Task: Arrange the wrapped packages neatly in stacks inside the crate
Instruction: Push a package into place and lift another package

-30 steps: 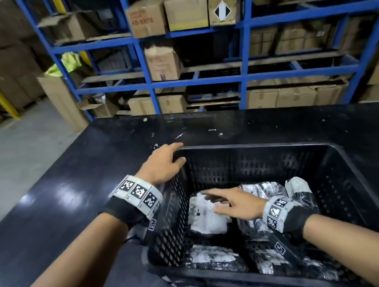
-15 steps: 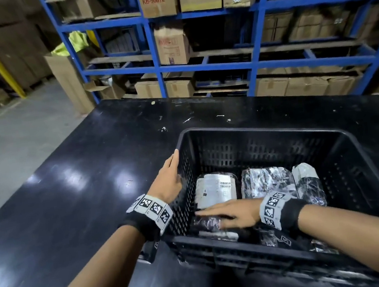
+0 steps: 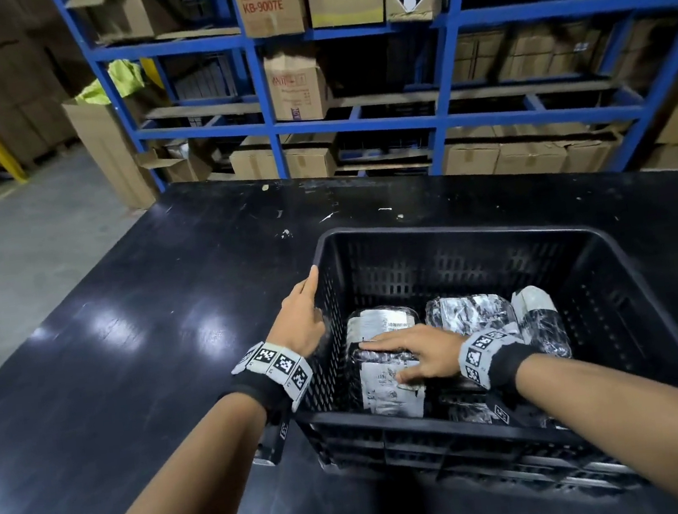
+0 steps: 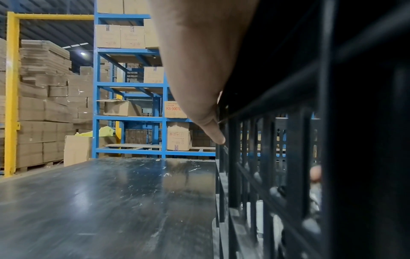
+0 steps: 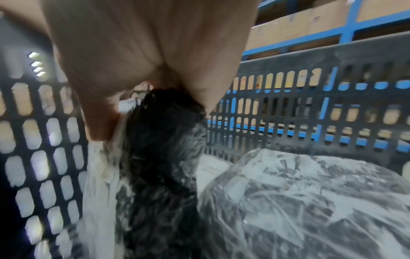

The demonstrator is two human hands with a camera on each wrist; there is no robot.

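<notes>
- While the left hand lies flat against the black crate wall, fingers straight,
- right hand presses open-palmed on a wrapped package inside.

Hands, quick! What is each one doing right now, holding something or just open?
Left hand: open, fingers straight against the outer left wall of the black slotted plastic crate.
Right hand: open, fingers flat on the near-left clear-plastic-wrapped dark package.

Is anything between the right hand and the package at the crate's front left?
Nothing visible. The right hand already lies flat on that wrapped package, fingers straight, inside the crate. The left hand rests against the crate's left wall.
</notes>
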